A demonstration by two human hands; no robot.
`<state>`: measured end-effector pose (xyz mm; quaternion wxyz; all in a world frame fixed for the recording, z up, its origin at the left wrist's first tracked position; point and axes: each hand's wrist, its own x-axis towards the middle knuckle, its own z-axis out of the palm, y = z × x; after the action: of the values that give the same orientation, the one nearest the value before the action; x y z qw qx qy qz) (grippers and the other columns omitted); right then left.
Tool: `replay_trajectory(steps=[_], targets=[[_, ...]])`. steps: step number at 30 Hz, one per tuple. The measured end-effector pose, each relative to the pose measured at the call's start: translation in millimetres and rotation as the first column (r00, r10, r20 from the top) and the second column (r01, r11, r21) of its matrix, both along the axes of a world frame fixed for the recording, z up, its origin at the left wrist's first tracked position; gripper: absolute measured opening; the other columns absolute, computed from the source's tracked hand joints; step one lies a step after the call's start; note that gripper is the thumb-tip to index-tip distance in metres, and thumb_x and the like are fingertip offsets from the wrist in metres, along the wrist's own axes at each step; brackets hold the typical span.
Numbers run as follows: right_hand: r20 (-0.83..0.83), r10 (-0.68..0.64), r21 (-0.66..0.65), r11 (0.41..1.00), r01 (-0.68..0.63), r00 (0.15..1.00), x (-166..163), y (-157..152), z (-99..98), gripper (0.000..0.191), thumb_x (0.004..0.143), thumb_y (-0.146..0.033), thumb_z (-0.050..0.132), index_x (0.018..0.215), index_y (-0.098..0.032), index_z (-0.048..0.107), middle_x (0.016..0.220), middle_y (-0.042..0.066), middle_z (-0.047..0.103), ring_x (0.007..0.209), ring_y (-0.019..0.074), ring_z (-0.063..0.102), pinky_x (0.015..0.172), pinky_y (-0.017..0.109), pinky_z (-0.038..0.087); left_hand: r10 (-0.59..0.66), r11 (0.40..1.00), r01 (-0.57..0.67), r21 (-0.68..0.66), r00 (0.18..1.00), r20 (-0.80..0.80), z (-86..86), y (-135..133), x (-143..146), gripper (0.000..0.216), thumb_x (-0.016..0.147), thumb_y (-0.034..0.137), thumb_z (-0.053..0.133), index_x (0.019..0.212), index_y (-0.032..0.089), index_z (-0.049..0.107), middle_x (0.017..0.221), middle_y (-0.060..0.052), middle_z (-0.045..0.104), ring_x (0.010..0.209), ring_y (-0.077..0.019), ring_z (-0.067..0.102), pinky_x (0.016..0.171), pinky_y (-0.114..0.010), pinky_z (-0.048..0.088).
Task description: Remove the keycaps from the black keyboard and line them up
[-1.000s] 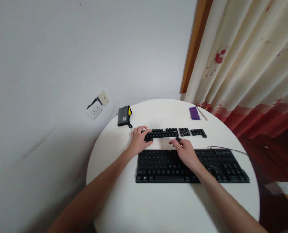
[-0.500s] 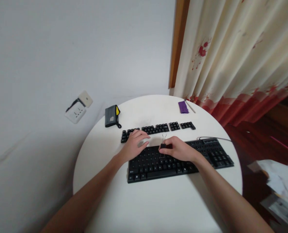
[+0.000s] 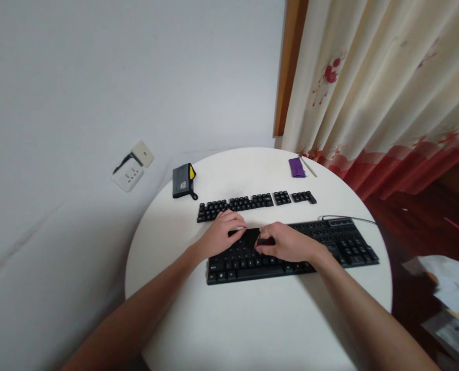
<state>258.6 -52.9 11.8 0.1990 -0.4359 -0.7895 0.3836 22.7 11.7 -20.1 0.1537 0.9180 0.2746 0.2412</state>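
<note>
Round white surface [image 3: 222, 319] against a pale wall [image 3: 98, 77]; the black keyboard [image 3: 248, 261] lies across it, nearer you than a row of black keycaps [image 3: 251, 204]; your right hand [image 3: 287, 242] is over the keyboard, its fingers grasping a small dark object [image 3: 266, 241]; your left hand [image 3: 220, 234] bends over the keyboard's upper left edge, though whether its fingers grip anything cannot be told.

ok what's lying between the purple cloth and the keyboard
In the head view, loose black keycaps, the right end of a long row, lie between the purple cloth and the black keyboard.
</note>
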Motion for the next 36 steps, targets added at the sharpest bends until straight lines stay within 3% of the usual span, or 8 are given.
replay_trajectory(steps=[5, 13, 24, 31, 36], targets=[[0.151, -0.094, 0.076, 0.994, 0.084, 0.984, -4.0, 0.9, -3.6, 0.029, 0.089, -0.036, 0.058, 0.068, -0.016, 0.06, 0.061, 0.002, 0.06, 0.055, 0.0134, 0.047, 0.056, 0.027, 0.031, -0.131, 0.986, 0.127, -0.112, 0.991, -0.033, 3.8, -8.6, 7.2, 0.021, 0.097, 0.027, 0.051, 0.092, 0.019, 0.071, 0.094, -0.006, 0.067, 0.091, -0.0183, 0.061, 0.084, -0.033, 0.048], [0.201, -0.174, 0.033, 0.985, 0.17, 0.964, -8.9, 1.4, -6.2, 0.031, 0.089, -0.038, 0.058, 0.066, -0.017, 0.062, 0.059, 0.005, 0.061, 0.054, 0.0162, 0.049, 0.055, 0.028, 0.031, -0.096, 0.986, 0.087, -0.142, 0.994, -0.056, 6.2, -11.1, 10.8, 0.016, 0.093, 0.025, 0.055, 0.091, 0.02, 0.07, 0.091, -0.005, 0.066, 0.087, -0.0181, 0.061, 0.08, -0.032, 0.048], [0.04, -0.201, -0.045, 0.978, 0.203, 0.979, -12.3, 8.1, -14.8, 0.038, 0.097, -0.035, 0.048, 0.072, -0.015, 0.069, 0.066, 0.006, 0.068, 0.064, 0.0179, 0.062, 0.063, 0.026, 0.04, -0.079, 0.986, 0.07, -0.149, 0.995, -0.055, 6.3, -13.7, 11.4, 0.019, 0.096, 0.025, 0.052, 0.086, 0.019, 0.066, 0.09, -0.004, 0.064, 0.086, -0.0172, 0.059, 0.08, -0.031, 0.046], [-0.158, -0.225, 0.058, 0.97, 0.236, 0.962, -15.1, 8.3, -10.5, 0.034, 0.098, -0.033, 0.048, 0.077, -0.015, 0.068, 0.077, 0.006, 0.072, 0.073, 0.0185, 0.064, 0.067, 0.027, 0.042, -0.017, 0.976, 0.029, -0.215, 0.998, 0.058, 11.5, -18.9, 13.5, 0.019, 0.084, 0.035, 0.072, 0.088, 0.018, 0.063, 0.089, -0.003, 0.066, 0.086, -0.0183, 0.06, 0.078, -0.031, 0.048], [-0.193, -0.3, 0.152, 0.932, 0.33, 0.934, -19.3, 7.4, -12.1, 0.034, 0.098, -0.038, 0.048, 0.078, -0.015, 0.063, 0.073, 0.004, 0.067, 0.069, 0.0177, 0.059, 0.065, 0.027, 0.041, 0.034, 0.985, -0.002, -0.174, 0.983, 0.182, 4.4, -18.5, 13.1, 0.01, 0.087, 0.027, 0.067, 0.091, 0.018, 0.064, 0.09, -0.004, 0.067, 0.086, -0.0176, 0.061, 0.079, -0.031, 0.05]])
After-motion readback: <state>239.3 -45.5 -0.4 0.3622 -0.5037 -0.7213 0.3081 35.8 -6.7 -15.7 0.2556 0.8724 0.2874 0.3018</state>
